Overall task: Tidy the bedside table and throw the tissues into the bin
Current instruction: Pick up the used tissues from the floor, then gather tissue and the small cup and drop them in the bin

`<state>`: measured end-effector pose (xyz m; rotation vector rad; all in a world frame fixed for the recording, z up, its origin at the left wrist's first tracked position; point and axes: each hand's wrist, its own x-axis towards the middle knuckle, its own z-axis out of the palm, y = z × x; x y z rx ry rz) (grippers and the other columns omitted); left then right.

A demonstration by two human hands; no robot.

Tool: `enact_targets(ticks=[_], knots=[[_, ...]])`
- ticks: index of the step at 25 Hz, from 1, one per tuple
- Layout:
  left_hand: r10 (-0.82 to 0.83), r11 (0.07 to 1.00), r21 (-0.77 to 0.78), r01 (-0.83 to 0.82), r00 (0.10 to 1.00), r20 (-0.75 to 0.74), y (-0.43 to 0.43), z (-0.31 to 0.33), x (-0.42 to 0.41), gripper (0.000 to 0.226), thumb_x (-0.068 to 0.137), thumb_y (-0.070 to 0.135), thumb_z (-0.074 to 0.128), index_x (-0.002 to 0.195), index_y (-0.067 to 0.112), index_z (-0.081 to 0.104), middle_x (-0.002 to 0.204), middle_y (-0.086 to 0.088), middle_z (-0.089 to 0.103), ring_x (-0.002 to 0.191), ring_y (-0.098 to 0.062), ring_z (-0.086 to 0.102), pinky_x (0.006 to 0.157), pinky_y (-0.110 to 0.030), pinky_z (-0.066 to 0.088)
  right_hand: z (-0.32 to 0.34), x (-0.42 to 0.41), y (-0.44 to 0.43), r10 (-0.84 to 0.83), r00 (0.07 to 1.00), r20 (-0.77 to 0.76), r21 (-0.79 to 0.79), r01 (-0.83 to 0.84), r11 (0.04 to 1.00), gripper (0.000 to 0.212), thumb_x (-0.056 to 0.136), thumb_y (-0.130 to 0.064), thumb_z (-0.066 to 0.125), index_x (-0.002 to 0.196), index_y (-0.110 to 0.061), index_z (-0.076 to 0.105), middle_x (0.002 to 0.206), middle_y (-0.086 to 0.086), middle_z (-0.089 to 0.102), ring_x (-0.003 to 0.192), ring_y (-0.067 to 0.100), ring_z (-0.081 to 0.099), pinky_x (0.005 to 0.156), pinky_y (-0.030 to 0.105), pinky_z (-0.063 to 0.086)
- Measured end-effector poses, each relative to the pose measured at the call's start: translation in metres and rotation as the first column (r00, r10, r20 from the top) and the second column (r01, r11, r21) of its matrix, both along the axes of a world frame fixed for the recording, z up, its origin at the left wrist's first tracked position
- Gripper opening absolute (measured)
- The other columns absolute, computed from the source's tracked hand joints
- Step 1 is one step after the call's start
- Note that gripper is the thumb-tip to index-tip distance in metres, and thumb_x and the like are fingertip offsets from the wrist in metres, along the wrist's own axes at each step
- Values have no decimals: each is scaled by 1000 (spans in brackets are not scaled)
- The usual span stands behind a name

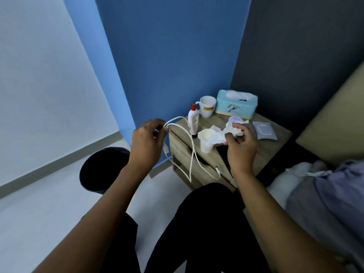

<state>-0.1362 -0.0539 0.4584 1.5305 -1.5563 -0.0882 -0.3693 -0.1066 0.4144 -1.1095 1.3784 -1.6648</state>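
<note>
In the head view, the right hand (239, 143) at centre right pinches a crumpled tissue (232, 131) over the bedside table (275, 138). The left hand (147, 142) pinches a looped white cable (189, 142). The dark bin (98, 170) sits lower left, nearer the left hand.

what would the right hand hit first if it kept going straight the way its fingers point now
The right hand, clutching a crumpled tissue, points up and left over the bedside table. Most likely it meets the small white cup first, then the red-capped bottle; depth is hard to judge.
</note>
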Motion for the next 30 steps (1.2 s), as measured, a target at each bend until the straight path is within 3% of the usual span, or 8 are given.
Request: enact_targets(ticks=[3,7,10,13,20,22,26,30], knots=[[-68,997,-35,66,996,-52,-10,30,-36,13,92,25,64,85,14,68,75,6,65,63,-15,64,63,-25,50,11,-29,0,-61,995,85,11,60,998,28,81,1,67,101,-19,68,103,4,71,90,16,70,65,28,59],[-160,987,-31,157,979,-123,-37,59,-86,14,90,26,65,83,15,69,67,11,64,56,-4,59,59,-22,45,26,-78,-1,-187,975,123,13,186,982,26,83,4,64,105,-10,66,97,4,69,76,-3,67,58,15,53],[-193,981,-10,194,966,-171,-66,75,-115,15,90,26,65,82,14,68,69,3,69,58,-15,66,63,-29,53,24,-110,-6,-289,954,79,11,289,957,27,75,-14,69,94,-33,69,102,5,73,89,14,71,81,45,60],[-213,976,8,219,957,-196,-97,83,-137,12,90,24,65,81,16,67,71,2,69,62,-17,69,66,-33,57,4,-134,-22,-329,940,89,26,328,944,25,68,-23,69,86,-40,69,102,8,74,94,30,70,82,58,56],[-208,970,81,229,956,-209,-177,64,-165,13,90,23,66,78,17,67,73,-1,69,69,-22,70,68,-37,58,-11,-139,-32,-301,949,93,95,293,951,30,77,-7,70,88,-35,69,105,8,73,98,29,70,82,45,59],[-175,964,152,216,953,-247,-201,48,-166,14,89,21,67,76,17,65,72,-3,69,68,-23,71,65,-36,58,-20,-141,-43,-287,953,95,120,276,954,30,78,-5,69,89,-33,69,102,6,73,94,25,70,79,40,58],[-87,942,289,171,956,-281,-241,8,-165,22,85,24,67,65,20,60,72,-13,71,71,-34,72,66,-51,60,-37,-140,-63,-263,955,137,145,243,959,29,80,2,68,99,-20,69,91,-3,71,78,13,69,67,33,57],[8,888,443,126,958,-287,-274,-34,-169,22,83,29,69,66,17,63,80,-16,74,75,-33,72,72,-49,60,-55,-135,-72,-231,961,154,163,205,965,31,83,8,65,99,-18,67,90,-5,71,74,4,69,58,19,54]])
